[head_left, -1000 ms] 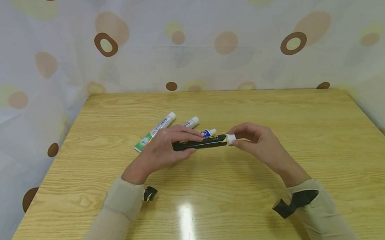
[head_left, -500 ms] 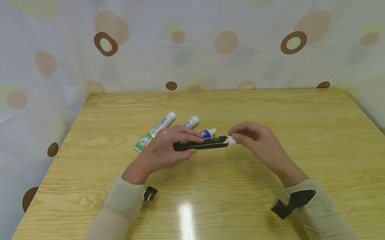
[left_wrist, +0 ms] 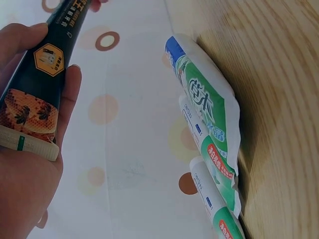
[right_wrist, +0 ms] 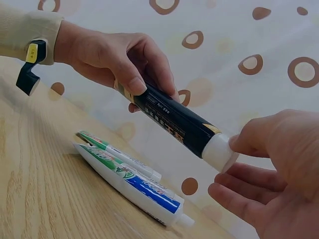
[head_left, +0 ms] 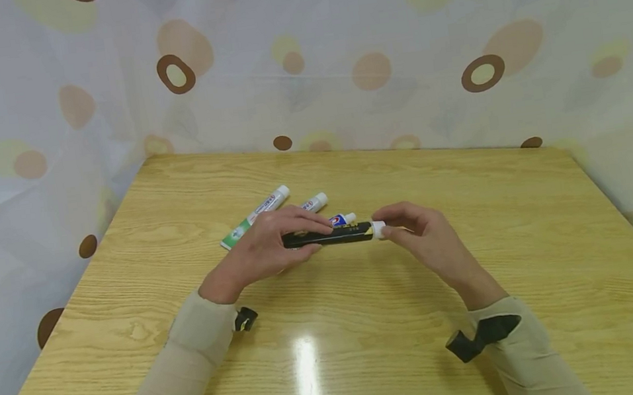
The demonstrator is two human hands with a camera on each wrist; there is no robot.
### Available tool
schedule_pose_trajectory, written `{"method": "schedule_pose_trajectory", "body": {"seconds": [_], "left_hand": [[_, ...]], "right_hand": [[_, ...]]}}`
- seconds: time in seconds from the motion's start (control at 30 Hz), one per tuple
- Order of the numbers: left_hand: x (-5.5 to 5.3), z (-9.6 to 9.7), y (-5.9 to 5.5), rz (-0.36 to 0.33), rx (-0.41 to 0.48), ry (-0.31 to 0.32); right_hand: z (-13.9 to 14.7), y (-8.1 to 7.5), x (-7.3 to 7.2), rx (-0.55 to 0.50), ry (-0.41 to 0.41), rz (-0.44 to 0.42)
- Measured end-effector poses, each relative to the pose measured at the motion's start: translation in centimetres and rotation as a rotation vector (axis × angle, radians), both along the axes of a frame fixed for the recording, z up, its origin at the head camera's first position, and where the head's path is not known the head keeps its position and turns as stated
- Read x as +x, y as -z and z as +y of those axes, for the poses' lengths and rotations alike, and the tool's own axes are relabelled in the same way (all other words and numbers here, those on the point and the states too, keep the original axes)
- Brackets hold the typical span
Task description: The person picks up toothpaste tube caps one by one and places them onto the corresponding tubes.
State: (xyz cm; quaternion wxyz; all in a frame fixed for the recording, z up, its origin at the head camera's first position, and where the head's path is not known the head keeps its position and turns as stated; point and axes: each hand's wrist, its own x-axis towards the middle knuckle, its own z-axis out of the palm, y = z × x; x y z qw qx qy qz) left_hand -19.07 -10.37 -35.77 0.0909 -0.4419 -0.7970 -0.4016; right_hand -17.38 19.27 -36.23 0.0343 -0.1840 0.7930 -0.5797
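Observation:
A black toothpaste tube (head_left: 345, 234) with a white cap (head_left: 379, 229) lies level above the table, its cap pointing right. My left hand (head_left: 265, 244) grips the tube's body near its flat end, thumb on one side and fingers on the other. At the other end my right hand (head_left: 425, 230) pinches the cap between thumb and fingers. In the left wrist view the flat end of the black tube (left_wrist: 49, 59) rests near the palm. The cap (right_wrist: 219, 152) is still on the tube in the right wrist view, with my right thumb against it.
Behind the hands lie three more toothpaste tubes on the wooden table (head_left: 537, 228): a green and white one (head_left: 256, 217), a second white-capped one (head_left: 316, 202) and a blue one (head_left: 341, 220). A patterned curtain (head_left: 334, 55) stands behind the table.
The right fingers have shifted slightly about the cap. The tube and the left hand stay nearly in place, and the tubes on the table have not moved.

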Motion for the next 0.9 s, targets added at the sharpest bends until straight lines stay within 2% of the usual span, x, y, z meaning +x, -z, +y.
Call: {"method": "schedule_pose_trajectory", "body": {"seconds": [0.23,0.6,0.9], "left_hand": [[0.06,0.01,0.07,-0.013,-0.005,-0.004],[0.18,-0.16,0.0,-0.038,0.009,-0.005],[0.08,-0.06,0.07,-0.025,0.013,-0.001]], "right_hand": [[-0.02,0.0,0.15,0.009,0.036,-0.011],[0.1,0.16,-0.1,0.005,-0.023,-0.048],[-0.16,-0.04,0.22,0.012,0.033,-0.018]]}}
